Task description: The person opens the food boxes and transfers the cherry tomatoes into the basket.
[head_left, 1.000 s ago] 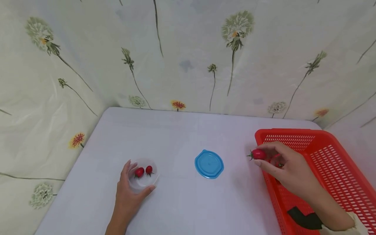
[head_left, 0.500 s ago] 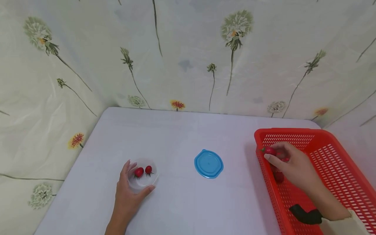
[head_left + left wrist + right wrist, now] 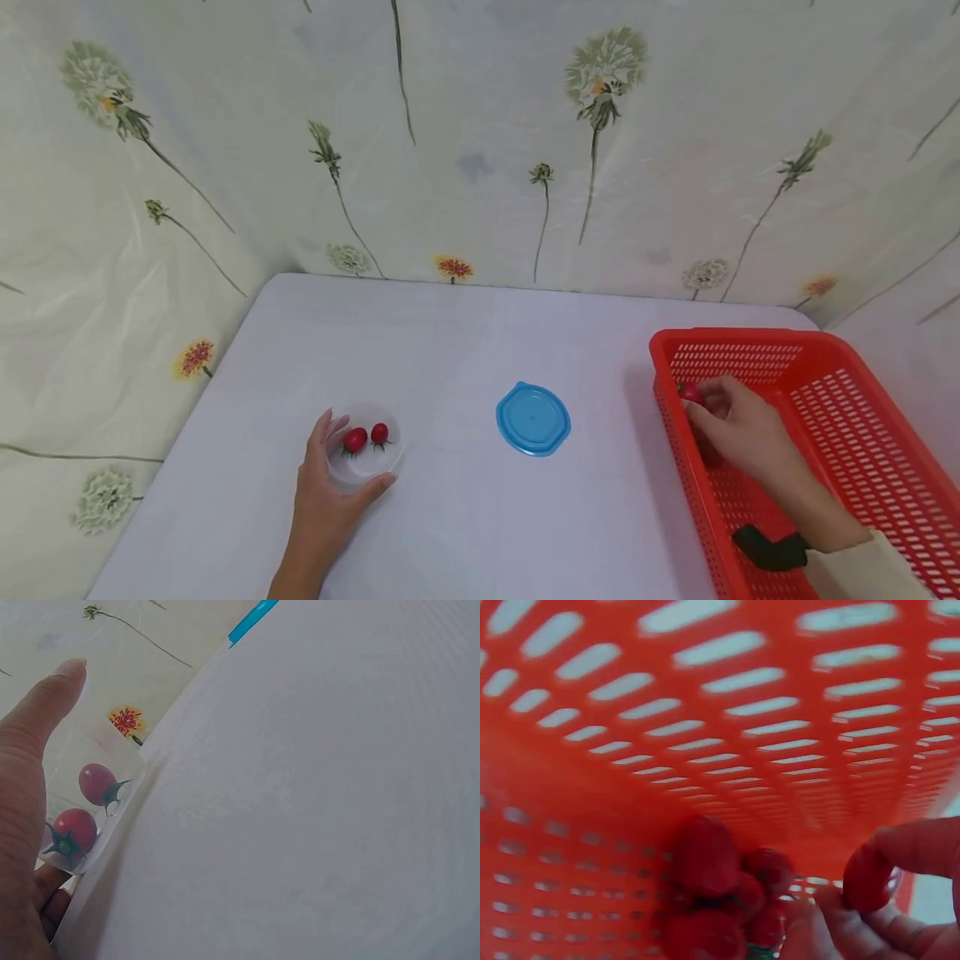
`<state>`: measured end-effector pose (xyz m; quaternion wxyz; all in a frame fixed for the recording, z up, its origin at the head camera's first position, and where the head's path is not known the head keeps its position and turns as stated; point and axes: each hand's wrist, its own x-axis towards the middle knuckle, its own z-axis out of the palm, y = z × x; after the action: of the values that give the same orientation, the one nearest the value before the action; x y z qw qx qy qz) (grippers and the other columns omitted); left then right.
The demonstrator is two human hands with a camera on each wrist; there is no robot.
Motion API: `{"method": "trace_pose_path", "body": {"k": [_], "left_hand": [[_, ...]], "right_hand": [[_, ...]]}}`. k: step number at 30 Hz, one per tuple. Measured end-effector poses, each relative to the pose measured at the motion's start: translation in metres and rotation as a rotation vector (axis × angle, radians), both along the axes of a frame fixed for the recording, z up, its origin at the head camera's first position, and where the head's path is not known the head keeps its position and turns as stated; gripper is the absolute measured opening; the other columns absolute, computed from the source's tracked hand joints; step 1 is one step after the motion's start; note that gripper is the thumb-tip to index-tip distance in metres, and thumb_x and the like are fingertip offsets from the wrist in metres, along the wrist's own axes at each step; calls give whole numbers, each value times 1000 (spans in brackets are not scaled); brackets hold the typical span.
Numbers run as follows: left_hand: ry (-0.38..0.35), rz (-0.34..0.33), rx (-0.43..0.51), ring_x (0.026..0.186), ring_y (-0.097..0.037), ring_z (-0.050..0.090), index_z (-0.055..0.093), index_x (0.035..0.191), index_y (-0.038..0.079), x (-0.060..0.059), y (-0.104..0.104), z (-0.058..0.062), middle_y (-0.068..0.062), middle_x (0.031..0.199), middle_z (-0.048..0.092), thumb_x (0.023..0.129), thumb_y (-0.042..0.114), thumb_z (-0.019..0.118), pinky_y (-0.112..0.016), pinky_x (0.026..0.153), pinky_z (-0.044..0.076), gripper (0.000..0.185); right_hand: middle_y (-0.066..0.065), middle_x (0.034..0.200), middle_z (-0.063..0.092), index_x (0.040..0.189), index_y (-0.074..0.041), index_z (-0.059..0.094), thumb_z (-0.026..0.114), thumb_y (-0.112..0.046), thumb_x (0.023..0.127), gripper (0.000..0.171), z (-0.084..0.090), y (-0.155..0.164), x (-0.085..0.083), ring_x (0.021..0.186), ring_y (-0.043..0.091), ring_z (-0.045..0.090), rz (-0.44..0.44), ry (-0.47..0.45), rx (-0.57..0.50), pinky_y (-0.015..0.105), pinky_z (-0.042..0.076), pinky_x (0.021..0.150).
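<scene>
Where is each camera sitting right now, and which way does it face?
Head: worn on the head, facing forward and down at the white table; both hands and forearms show.
Left wrist: low beside the left hand, facing across the table past the clear cup holding two tomatoes; thumb and palm show.
Right wrist: inside the red basket, facing its slotted wall and a tomato pile; fingertips pinching a tomato show.
Shared: head and left wrist both see the cup and blue lid.
</scene>
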<state>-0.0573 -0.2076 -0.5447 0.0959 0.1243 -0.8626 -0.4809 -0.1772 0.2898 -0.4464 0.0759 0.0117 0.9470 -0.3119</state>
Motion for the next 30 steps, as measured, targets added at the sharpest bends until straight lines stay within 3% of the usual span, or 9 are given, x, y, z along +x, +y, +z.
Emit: {"method": "trace_pose_path", "body": {"k": [10, 18, 30], "left_hand": [[-31, -6, 8, 148, -25, 37, 17, 167, 28, 1, 1, 2, 2, 160, 43, 77, 47, 93, -70, 117, 29, 120], [-16, -6, 8, 148, -24, 37, 17, 167, 29, 1, 0, 0, 2, 160, 43, 76, 45, 94, -68, 117, 29, 120], [3, -7, 24, 149, -22, 37, 19, 166, 29, 0, -2, -1, 4, 159, 44, 75, 43, 95, -68, 118, 28, 120]], "right_hand": [[19, 96, 67, 121, 10, 56, 77, -17, 93, 45, -20, 2, -3, 69, 21, 65, 53, -4, 62, 40, 63, 61], [11, 84, 66, 117, 10, 59, 82, -13, 88, 43, -23, 2, -5, 63, 20, 62, 107, 0, 121, 37, 61, 57], [10, 88, 66, 119, 4, 60, 87, -19, 83, 50, -22, 2, -8, 66, 19, 62, 137, 44, 166, 37, 61, 56]]}}
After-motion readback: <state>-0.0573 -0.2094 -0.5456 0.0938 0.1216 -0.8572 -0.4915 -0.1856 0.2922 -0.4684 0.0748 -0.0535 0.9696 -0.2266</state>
